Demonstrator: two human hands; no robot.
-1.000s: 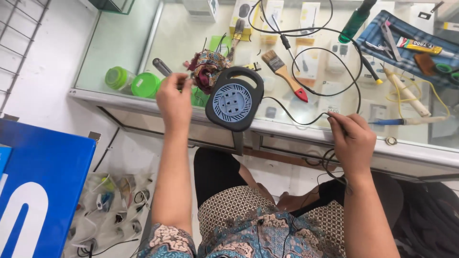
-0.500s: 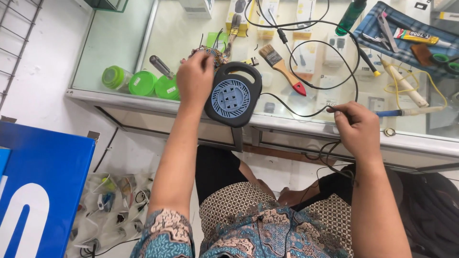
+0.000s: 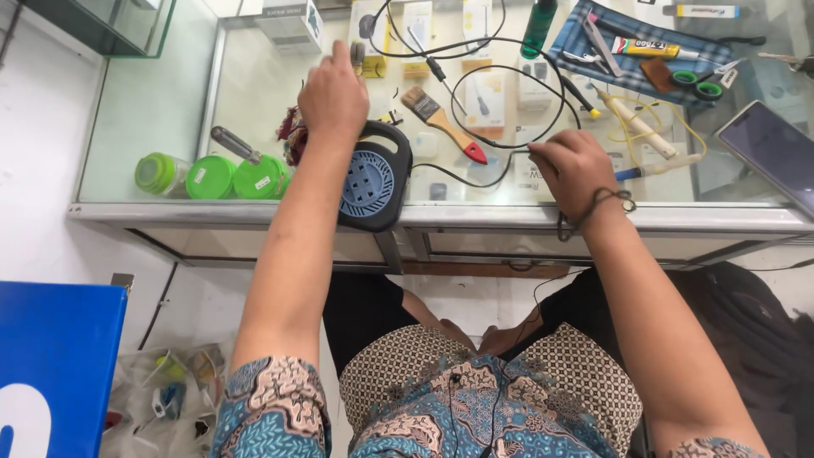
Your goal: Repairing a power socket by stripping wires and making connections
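Note:
My left hand (image 3: 333,95) reaches far over the glass counter (image 3: 254,85), fingers stretched and blurred, above a black and blue round cable reel (image 3: 370,181) and a small dark red tangle (image 3: 292,136); it holds nothing that I can see. My right hand (image 3: 571,167) rests near the counter's front edge, fingers curled on a thin black cable (image 3: 475,102) that loops across the glass. A loop of the same cable hangs around my right wrist.
Three green-lidded jars (image 3: 212,176) and a screwdriver (image 3: 235,144) lie at the left. A red-tipped paintbrush (image 3: 441,124), a green bottle (image 3: 538,28), a blue cloth (image 3: 644,47) with tools, scissors (image 3: 699,82) and a phone (image 3: 776,153) sit further right. A blue box (image 3: 51,365) stands low left.
My left hand has moved forward, past the cable reel toward the back of the counter. My right hand has shifted a little toward the counter while keeping the cable.

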